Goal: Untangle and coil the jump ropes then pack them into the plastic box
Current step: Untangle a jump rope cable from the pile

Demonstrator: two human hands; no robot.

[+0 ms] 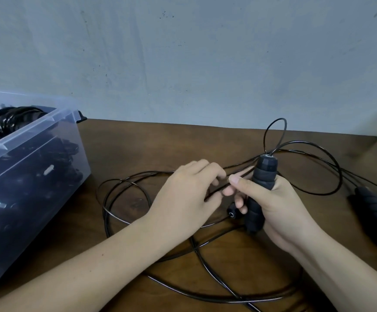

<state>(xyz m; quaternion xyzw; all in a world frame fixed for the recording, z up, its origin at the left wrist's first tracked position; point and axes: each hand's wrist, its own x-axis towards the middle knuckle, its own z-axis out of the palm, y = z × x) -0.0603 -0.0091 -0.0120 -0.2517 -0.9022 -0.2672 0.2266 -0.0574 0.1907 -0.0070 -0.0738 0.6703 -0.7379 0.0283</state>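
The jump-rope handle [262, 188] is gripped upright by the right hand [282, 208]; a black cord [215, 191] at its nine o'clock is pinched by the left hand [183, 199].

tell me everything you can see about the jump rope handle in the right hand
The jump rope handle is dark, with a ribbed foam-looking grip and a harder-looking cap on top, where a thin black cable comes out through a pale ring. It stands nearly upright, top leaning slightly right, over the wooden table. The right hand grips its middle.
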